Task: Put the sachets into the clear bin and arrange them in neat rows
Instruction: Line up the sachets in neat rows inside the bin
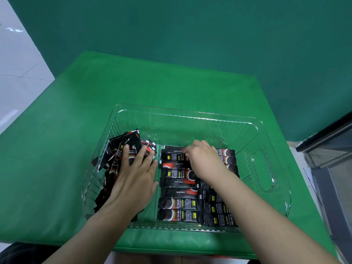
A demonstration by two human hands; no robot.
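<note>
A clear bin point(262, 168) with ribbed walls sits on the green table. Inside it on the left lies a loose pile of black sachets point(116, 149), and my left hand point(133, 174) rests flat on that pile with fingers spread. To the right, a row of sachets point(179, 204) lies stacked crosswise from the near wall toward the far one. My right hand point(203, 159) is at the far end of that row, fingers curled down onto the top sachet point(173, 156), pinching its edge. More sachets point(219, 210) lie under my right forearm.
The green padded table point(152, 86) extends around the bin, with a green backdrop point(209, 31) behind. A dark cabinet edge point(327, 141) stands at the right. Pale floor point(17, 73) shows at the left. The bin's far half holds no sachets.
</note>
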